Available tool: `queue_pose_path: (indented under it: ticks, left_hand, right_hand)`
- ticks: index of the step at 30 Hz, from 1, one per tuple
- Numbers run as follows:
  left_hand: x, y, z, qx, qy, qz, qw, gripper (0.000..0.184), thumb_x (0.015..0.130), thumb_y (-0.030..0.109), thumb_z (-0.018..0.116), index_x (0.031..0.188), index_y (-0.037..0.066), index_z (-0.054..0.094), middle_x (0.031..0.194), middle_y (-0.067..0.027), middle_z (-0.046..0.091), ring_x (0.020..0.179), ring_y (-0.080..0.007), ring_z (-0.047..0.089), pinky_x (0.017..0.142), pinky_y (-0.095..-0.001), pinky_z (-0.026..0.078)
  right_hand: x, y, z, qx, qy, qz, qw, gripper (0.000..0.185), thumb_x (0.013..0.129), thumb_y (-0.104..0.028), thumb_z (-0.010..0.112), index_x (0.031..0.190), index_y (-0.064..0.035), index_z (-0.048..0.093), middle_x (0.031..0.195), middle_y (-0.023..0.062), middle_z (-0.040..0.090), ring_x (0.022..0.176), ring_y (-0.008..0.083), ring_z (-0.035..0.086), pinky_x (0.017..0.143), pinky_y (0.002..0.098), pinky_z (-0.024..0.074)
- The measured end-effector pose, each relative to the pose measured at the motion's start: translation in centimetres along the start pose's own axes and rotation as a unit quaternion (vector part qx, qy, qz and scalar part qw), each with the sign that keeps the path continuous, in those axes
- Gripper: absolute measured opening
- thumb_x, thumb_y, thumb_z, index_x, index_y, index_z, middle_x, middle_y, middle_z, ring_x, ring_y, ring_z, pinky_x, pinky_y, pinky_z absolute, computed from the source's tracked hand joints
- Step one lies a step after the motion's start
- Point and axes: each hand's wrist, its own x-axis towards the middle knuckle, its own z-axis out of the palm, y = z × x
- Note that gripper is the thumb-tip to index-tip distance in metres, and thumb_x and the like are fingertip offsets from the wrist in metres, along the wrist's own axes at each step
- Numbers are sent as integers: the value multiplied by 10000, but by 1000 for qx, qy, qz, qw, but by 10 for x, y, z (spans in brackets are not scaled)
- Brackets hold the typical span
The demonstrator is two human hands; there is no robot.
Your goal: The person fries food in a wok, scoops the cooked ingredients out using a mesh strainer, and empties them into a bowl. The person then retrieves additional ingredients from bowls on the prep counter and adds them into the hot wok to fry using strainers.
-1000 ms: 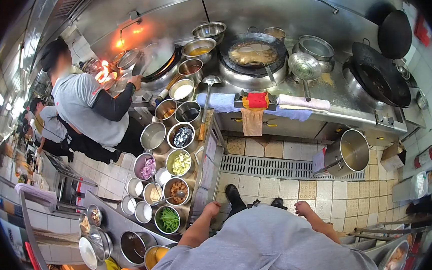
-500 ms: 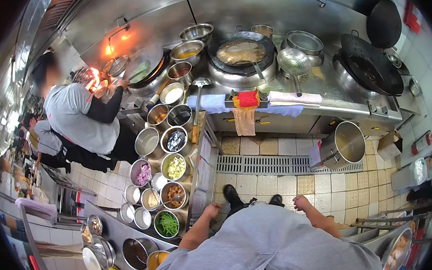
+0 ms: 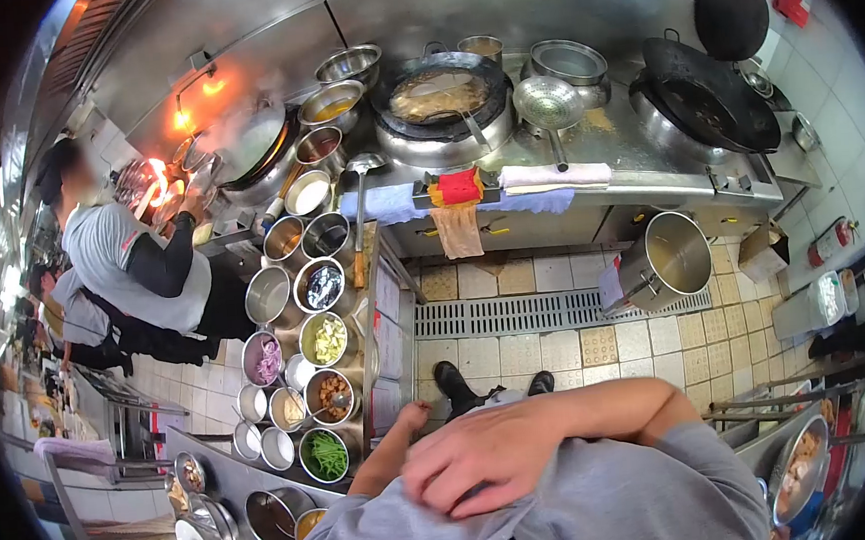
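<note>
My right hand (image 3: pixel 486 462) lies across the front of my grey shirt (image 3: pixel 609 503), fingers spread and slightly bent, a little blurred. A dark gap shows under its fingers, and I see nothing held there. Down at my left side, close to the counter with the food pots, my left hand (image 3: pixel 415 415) hangs loosely curled with nothing visible in it. The pot of shredded greens (image 3: pixel 324 455) and the pot of browned chunks (image 3: pixel 330 395) with a spoon stand nearest to that hand.
Ahead, a wok (image 3: pixel 441 99) holds simmering food on the range; a perforated strainer (image 3: pixel 548 104) and an empty-looking black wok (image 3: pixel 707 100) sit to its right. A tall stockpot (image 3: pixel 674 253) stands above the floor drain (image 3: pixel 516 313). Another person (image 3: pixel 136 256) works by flames at left.
My right hand has come up from my right side and across onto my shirt. The view has shifted slightly right. My left hand stays low at my side.
</note>
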Motion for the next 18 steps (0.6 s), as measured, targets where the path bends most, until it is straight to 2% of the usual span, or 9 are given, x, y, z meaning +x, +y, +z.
queue_pose_path:
  ticks: [5, 8, 10, 11, 13, 14, 16, 17, 18]
  left_hand:
    - [-42, 72, -21, 61, 48, 5, 997, 209, 751, 206, 466, 911, 133, 578, 889, -104, 582, 848, -243, 547, 741, -322, 425]
    - [-45, 69, -22, 44, 47, 15, 998, 214, 750, 210, 461, 911, 130, 577, 895, -102, 581, 857, -245, 544, 751, -323, 422]
    - [-47, 60, -18, 53, 49, 37, 997, 218, 750, 213, 459, 913, 130, 576, 897, -102, 580, 858, -247, 543, 754, -323, 421]
    - [-48, 55, -18, 59, 36, 31, 997, 222, 747, 214, 460, 916, 128, 575, 902, -102, 579, 865, -247, 541, 757, -324, 421]
    - [-51, 48, -19, 72, 19, 26, 997, 226, 744, 214, 462, 919, 126, 574, 908, -102, 578, 871, -246, 539, 760, -324, 420]
    - [-51, 41, -18, 97, 22, 16, 995, 229, 742, 214, 464, 922, 123, 573, 913, -104, 577, 872, -246, 539, 759, -323, 419]
    - [-48, 32, -18, 125, 24, 8, 992, 232, 740, 214, 467, 925, 120, 572, 917, -105, 577, 874, -246, 539, 759, -321, 419]
    - [-51, 32, -20, 101, 31, -15, 994, 235, 741, 217, 469, 928, 117, 571, 921, -105, 576, 874, -247, 539, 758, -320, 418]
    - [-52, 30, -21, 77, 37, -40, 996, 239, 742, 220, 471, 932, 114, 570, 925, -106, 576, 875, -249, 540, 758, -319, 417]
  right_hand:
    - [31, -7, 4, 52, 105, -115, 986, 193, 759, -161, 502, 846, 2, 446, 840, 140, 446, 779, 313, 448, 656, 369, 366]
    - [20, -1, 1, 77, -18, -52, 996, 195, 761, -160, 499, 842, 9, 444, 792, 150, 421, 742, 321, 434, 610, 380, 353]
    - [13, 0, -6, 43, -224, -25, 973, 200, 763, -163, 496, 827, 19, 444, 757, 145, 418, 717, 312, 446, 580, 372, 356]
    - [15, -1, -5, 46, -224, -25, 973, 200, 763, -163, 496, 827, 19, 444, 757, 145, 418, 717, 312, 446, 580, 372, 356]
    - [23, -5, -1, 56, 51, -145, 987, 175, 771, -156, 483, 752, 13, 438, 706, 139, 433, 664, 307, 459, 543, 365, 358]
    - [26, -9, 4, 53, 56, -144, 987, 175, 771, -156, 483, 752, 13, 438, 706, 139, 433, 664, 307, 459, 543, 365, 358]
    - [31, -15, 13, 81, 190, -132, 970, 227, 772, -152, 480, 625, 2, 402, 639, 126, 445, 598, 282, 456, 501, 368, 332]
    - [25, -14, 13, 79, 193, -132, 969, 227, 772, -152, 480, 625, 2, 402, 639, 126, 445, 598, 282, 456, 501, 368, 332]
    - [14, -12, 12, 69, 95, -87, 989, 211, 784, -162, 471, 678, 12, 417, 696, 134, 453, 639, 293, 460, 536, 364, 349]
